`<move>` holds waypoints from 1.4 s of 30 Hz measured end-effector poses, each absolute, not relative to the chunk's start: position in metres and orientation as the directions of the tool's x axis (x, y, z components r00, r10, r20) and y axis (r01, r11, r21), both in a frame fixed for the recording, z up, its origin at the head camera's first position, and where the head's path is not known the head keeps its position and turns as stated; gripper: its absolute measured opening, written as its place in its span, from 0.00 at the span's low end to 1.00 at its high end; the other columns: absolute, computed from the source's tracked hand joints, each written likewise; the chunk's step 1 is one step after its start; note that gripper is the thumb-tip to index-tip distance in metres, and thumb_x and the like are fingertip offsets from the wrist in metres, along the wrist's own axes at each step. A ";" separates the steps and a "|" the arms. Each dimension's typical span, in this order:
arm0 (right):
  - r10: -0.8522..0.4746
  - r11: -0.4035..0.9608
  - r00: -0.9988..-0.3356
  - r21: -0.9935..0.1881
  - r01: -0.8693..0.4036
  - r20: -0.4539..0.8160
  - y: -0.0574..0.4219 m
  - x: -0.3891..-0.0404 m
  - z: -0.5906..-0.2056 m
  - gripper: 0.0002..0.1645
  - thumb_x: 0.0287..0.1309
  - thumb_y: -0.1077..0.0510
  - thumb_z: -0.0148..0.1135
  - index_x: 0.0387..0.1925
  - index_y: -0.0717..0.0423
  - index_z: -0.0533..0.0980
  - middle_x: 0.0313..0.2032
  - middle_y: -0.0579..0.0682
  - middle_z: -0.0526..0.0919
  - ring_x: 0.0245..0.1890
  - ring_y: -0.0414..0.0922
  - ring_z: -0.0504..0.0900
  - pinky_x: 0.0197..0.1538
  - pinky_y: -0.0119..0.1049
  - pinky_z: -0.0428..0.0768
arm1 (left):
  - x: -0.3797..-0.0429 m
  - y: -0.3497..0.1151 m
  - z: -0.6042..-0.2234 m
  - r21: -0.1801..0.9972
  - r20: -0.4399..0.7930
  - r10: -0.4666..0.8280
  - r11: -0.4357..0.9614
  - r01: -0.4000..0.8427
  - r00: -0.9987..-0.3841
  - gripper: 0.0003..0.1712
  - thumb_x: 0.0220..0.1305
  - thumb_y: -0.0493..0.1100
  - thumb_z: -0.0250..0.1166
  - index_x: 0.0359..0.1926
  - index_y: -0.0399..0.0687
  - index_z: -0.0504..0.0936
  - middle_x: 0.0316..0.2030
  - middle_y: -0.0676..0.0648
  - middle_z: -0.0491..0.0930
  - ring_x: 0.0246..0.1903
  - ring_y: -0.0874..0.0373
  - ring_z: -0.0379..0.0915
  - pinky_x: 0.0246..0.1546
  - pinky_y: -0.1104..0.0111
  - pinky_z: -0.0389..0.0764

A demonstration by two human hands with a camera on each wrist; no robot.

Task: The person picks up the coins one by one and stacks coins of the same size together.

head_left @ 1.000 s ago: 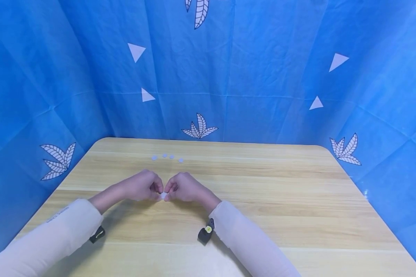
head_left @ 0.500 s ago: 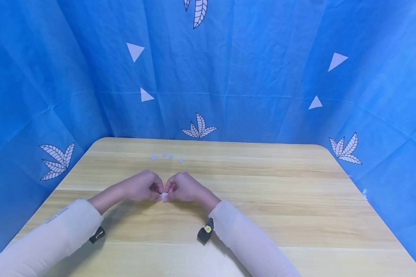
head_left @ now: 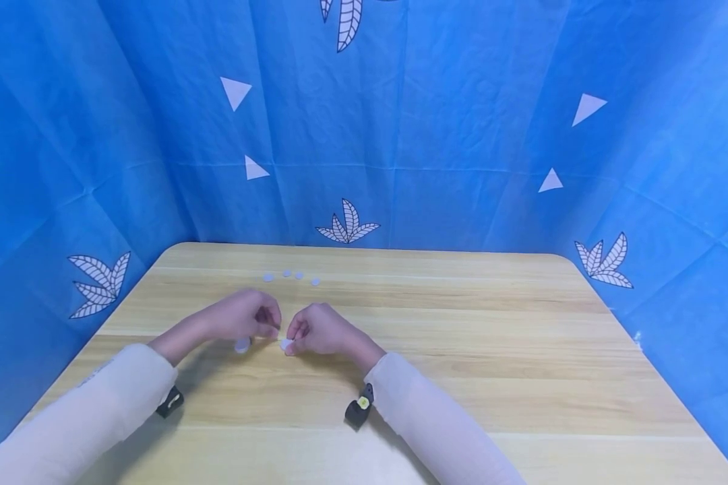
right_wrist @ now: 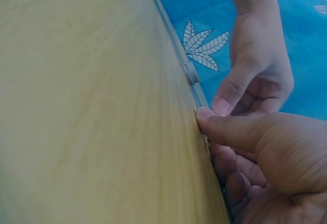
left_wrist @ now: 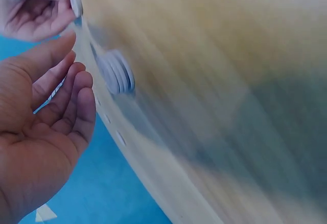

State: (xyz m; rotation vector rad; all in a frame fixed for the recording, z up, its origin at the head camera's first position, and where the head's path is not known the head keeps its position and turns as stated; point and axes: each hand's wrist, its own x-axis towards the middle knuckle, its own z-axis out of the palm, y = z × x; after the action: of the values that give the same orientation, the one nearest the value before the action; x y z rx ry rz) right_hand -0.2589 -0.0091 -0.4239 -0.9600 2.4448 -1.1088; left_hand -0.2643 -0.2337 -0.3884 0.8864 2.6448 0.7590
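The small white round disc (head_left: 286, 344), steadied between both hands half a second ago, is now pinched by the right hand (head_left: 323, 329) alone, just above the pale wood-grain table (head_left: 461, 337). The left hand (head_left: 243, 315) has been drawn slightly aside, its fingers loosely bent and apparently unoccupied; whether anything thin is stretched across the narrow gap cannot be made out. By that shift, a short stack of white round discs (left_wrist: 116, 72) has been brought into view beside the left hand. Farther back, four smaller white flat dots (head_left: 299, 275) are left undisturbed.
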 end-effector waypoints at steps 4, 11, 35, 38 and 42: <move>-0.672 0.488 -0.740 -0.747 -0.451 0.008 -0.010 -0.259 -0.424 0.10 0.51 0.57 0.80 0.31 0.53 0.84 0.25 0.39 0.83 0.27 0.33 0.80 0.35 0.25 0.79 | -0.271 -0.238 -0.387 0.534 -0.048 0.591 0.696 0.479 -0.805 0.06 0.60 0.37 0.74 0.37 0.46 0.85 0.31 0.55 0.84 0.35 0.62 0.81 0.40 0.66 0.83; -0.661 0.488 -0.751 -0.758 -0.433 0.003 -0.010 -0.258 -0.424 0.10 0.51 0.57 0.81 0.31 0.52 0.84 0.24 0.39 0.83 0.27 0.34 0.80 0.35 0.26 0.79 | -0.287 -0.248 -0.384 0.495 0.015 0.532 0.731 0.469 -0.846 0.07 0.65 0.39 0.71 0.42 0.42 0.86 0.34 0.53 0.85 0.37 0.58 0.82 0.44 0.59 0.83; -0.659 0.496 -0.752 -0.752 -0.434 0.001 -0.010 -0.257 -0.422 0.10 0.51 0.57 0.81 0.32 0.53 0.85 0.25 0.38 0.84 0.28 0.33 0.81 0.37 0.25 0.78 | -0.347 -0.267 -0.385 0.492 0.009 0.360 0.811 0.317 -0.933 0.16 0.66 0.39 0.68 0.50 0.31 0.82 0.37 0.42 0.84 0.40 0.48 0.79 0.47 0.52 0.79; -0.658 0.499 -0.753 -0.745 -0.442 0.005 -0.011 -0.258 -0.423 0.10 0.51 0.56 0.81 0.32 0.53 0.85 0.24 0.37 0.83 0.28 0.33 0.81 0.37 0.25 0.78 | -0.351 -0.270 -0.387 0.503 -0.002 0.359 0.807 0.309 -0.934 0.17 0.66 0.39 0.69 0.50 0.30 0.82 0.37 0.41 0.84 0.40 0.47 0.79 0.47 0.52 0.79; -0.655 0.501 -0.755 -0.746 -0.438 0.004 -0.010 -0.258 -0.423 0.10 0.51 0.56 0.81 0.31 0.52 0.85 0.24 0.37 0.84 0.28 0.32 0.81 0.37 0.25 0.78 | -0.355 -0.273 -0.390 0.512 -0.045 0.346 0.813 0.276 -0.937 0.19 0.67 0.41 0.70 0.51 0.31 0.82 0.40 0.41 0.84 0.41 0.48 0.78 0.46 0.54 0.79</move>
State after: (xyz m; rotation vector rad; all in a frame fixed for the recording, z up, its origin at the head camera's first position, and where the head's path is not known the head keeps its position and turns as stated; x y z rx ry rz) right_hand -0.2582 -0.0100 -0.4234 -0.9235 2.4671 -1.1078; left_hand -0.3550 -0.2731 -0.3904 0.4930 2.8608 0.7768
